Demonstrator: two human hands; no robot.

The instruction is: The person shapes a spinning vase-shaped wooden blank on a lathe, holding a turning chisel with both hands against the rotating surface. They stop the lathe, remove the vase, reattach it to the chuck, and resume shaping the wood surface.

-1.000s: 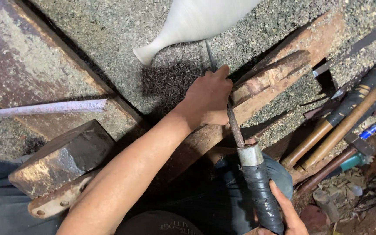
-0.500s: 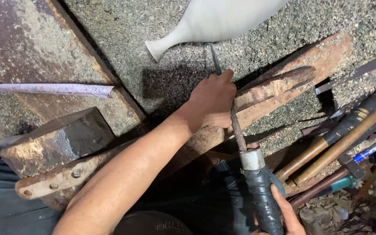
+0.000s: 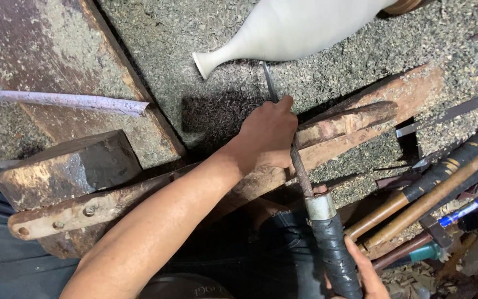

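My left hand point(image 3: 266, 135) is closed over the metal shaft of a long turning chisel point(image 3: 300, 177), pressing it onto a worn wooden rest bar point(image 3: 355, 124). The chisel's thin tip point(image 3: 268, 80) reaches up close to a pale vase-shaped piece point(image 3: 283, 33), just below its flared end point(image 3: 203, 63); contact is unclear. My right hand point(image 3: 360, 271) grips the chisel's black taped handle point(image 3: 333, 249) at the bottom edge, partly cut off by the frame.
Shavings cover the bed point(image 3: 195, 39). A rusty metal block point(image 3: 67, 166) and bolted wooden bar point(image 3: 84, 213) lie at left. A pale purple rod point(image 3: 56, 101) crosses the upper left. Several wooden-handled tools point(image 3: 432, 194) are stacked at right.
The view has drifted, so the vase piece, rest bar and block sit a little further right and lower in frame. My hands keep the same hold on the chisel.
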